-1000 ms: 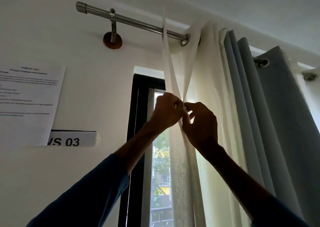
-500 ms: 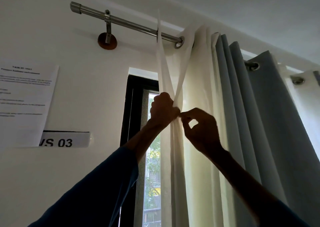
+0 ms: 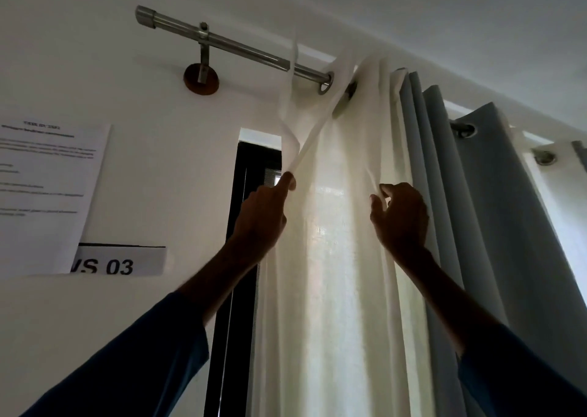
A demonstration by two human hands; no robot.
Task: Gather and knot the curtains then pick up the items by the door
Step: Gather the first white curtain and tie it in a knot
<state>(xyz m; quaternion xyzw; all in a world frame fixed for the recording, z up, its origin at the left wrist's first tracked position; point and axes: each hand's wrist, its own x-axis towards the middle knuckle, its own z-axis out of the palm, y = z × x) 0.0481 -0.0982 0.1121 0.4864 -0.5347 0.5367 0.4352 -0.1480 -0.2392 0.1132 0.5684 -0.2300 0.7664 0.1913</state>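
A sheer white curtain [image 3: 330,257] hangs from a steel rod [image 3: 241,48] in front of a bright window. My left hand [image 3: 263,216] pinches the curtain's left edge and holds it out to the left. My right hand [image 3: 400,216] pinches a fold of the same white curtain further right, with its other fingers loosely curled. A grey-blue curtain [image 3: 482,226] hangs bunched on the rod just right of the white one. No knot is visible in either curtain. The door and the items by it are out of view.
A dark window frame [image 3: 244,169] shows left of the white curtain. On the left wall hang a printed sheet [image 3: 47,178] and a label reading "VS 03" [image 3: 120,261]. A round wooden bracket [image 3: 201,78] carries the rod.
My hands were together, pinching the white curtain at one spot. Now they have moved apart, the left to the left and the right to the right, spreading the fabric flat.
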